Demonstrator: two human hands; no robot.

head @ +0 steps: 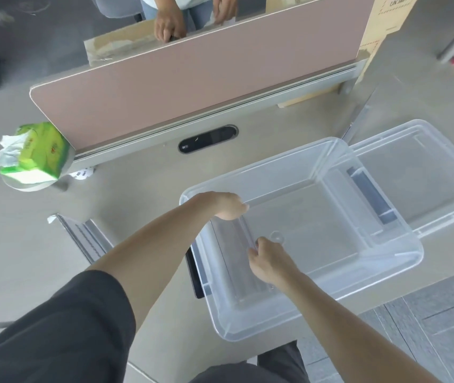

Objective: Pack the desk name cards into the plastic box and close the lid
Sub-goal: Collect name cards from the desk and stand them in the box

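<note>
A clear plastic box (402,261) stands open on the grey desk, its near corner past the desk's front edge. Its clear lid (430,167) lies flat behind it to the right. Both my hands reach inside the box along its left wall. Between them lies a transparent desk name card (237,244), hard to make out against the box. My left hand (228,207) curls over its far end and my right hand (267,261) pinches its near edge. Dark latches (369,194) show on the box's short sides.
A pink divider panel (181,87) runs across the back of the desk, with a black cable port (208,139) in front of it. A green tissue pack (35,150) sits at the left. Another person's hands (169,26) work beyond the divider, next to cardboard (377,26).
</note>
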